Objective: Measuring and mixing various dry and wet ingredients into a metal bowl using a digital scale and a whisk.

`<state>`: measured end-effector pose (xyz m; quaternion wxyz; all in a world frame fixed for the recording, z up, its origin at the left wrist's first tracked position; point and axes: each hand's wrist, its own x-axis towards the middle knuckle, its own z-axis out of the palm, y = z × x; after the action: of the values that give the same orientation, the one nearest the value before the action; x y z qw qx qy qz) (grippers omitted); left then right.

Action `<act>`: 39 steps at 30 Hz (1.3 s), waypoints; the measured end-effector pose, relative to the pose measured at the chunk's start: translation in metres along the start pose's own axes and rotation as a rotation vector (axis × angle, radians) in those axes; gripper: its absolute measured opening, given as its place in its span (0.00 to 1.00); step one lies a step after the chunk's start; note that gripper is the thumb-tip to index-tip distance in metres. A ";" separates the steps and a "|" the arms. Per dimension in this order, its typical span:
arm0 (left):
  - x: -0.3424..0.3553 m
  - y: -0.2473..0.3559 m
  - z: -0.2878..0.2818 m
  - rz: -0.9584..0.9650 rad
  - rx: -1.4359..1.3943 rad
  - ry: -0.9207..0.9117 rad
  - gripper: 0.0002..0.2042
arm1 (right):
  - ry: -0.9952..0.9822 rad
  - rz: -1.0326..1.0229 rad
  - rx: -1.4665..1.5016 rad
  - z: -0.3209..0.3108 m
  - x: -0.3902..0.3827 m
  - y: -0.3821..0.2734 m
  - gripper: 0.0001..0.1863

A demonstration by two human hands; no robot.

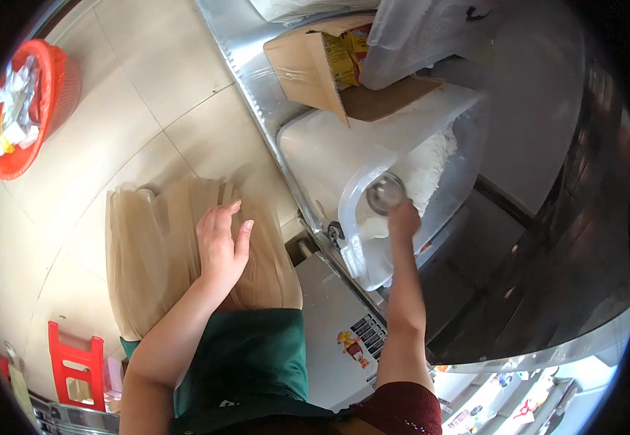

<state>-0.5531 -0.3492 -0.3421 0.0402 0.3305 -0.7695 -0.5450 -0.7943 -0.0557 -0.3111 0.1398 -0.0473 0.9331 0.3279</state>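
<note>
My right hand [405, 220] reaches into a large translucent plastic bin [311, 156] and is closed on the near edge of a small, round, shiny scoop [385, 193]; whether it has a handle is hidden by the fingers. White powder like flour [428, 168] fills the far right part of the bin, with the scoop beside it. Over my lap and the tan skirt [137, 250], my left hand [222, 243] hangs with its fingers apart and holds nothing.
An opened cardboard box [297, 69] with yellow packets sits on the bin's far end. A metal counter edge [246, 83] runs along the bin. On the tiled floor at left stand a red waste basket [61, 80] and a red plastic stool [77, 355].
</note>
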 end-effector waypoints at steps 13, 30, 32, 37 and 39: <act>0.008 0.000 -0.006 -0.030 -0.052 -0.073 0.12 | -0.117 0.391 -0.029 0.019 0.068 0.010 0.12; 0.011 0.000 0.006 -0.091 -0.117 -0.124 0.11 | 0.064 0.844 0.933 -0.009 0.099 0.070 0.26; 0.014 0.002 0.007 -0.079 -0.134 -0.116 0.11 | 0.075 0.770 1.121 0.002 0.129 0.057 0.26; 0.018 -0.008 -0.004 -0.104 -0.078 -0.111 0.10 | -0.082 0.758 1.315 -0.011 0.157 -0.041 0.26; 0.021 0.002 0.002 -0.086 -0.136 -0.103 0.10 | -0.051 0.663 1.623 0.006 0.189 -0.005 0.21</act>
<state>-0.5711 -0.3587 -0.3478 -0.0004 0.3313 -0.7170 -0.6133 -0.9727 -0.0552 -0.3738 0.0488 0.3477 0.8405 -0.4127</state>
